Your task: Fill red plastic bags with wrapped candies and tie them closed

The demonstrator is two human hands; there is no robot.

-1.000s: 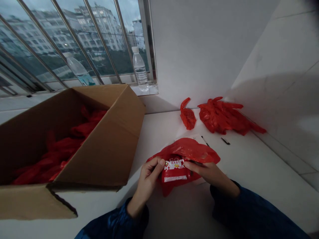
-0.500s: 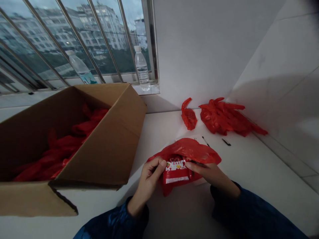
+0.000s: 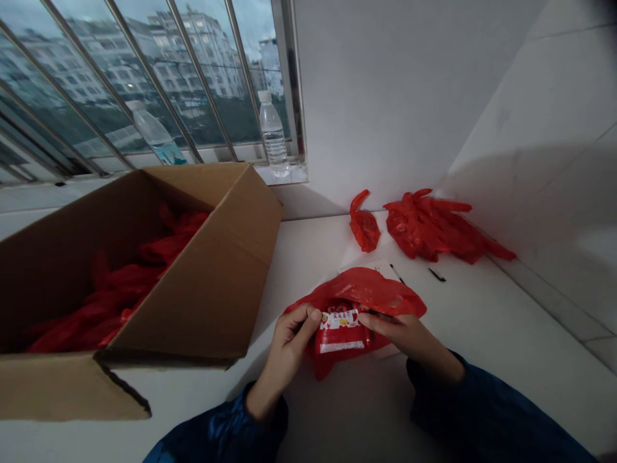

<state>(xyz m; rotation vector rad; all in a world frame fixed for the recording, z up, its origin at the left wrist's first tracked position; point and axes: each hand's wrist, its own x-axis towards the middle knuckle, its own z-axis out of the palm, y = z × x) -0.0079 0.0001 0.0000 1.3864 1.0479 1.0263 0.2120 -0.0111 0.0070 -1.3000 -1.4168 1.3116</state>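
Observation:
My left hand [image 3: 292, 341] pinches the left edge of a small red and white printed packet [image 3: 341, 331] between thumb and fingers. At the packet's upper right corner, my right hand [image 3: 402, 334] is closed on it, its fingers partly hidden. The packet lies face up over an open red plastic bag [image 3: 369, 286], which spreads behind and beneath both hands. More red packaging shows in the bag's mouth, just behind the packet. A thin dark thing by my right fingers is too small to make out.
A big cardboard box [image 3: 216, 270] on the left holds several red plastic bags [image 3: 130, 283]. Against the wall lie a small red bag [image 3: 365, 228] and a red bag heap [image 3: 429, 225]. A black pen-like piece [image 3: 437, 274] lies right. Two bottles, one clear [image 3: 274, 138], stand by the barred window.
Both hands keep their hold on the packet with hardly any movement. Only the camera view has shifted very slightly.

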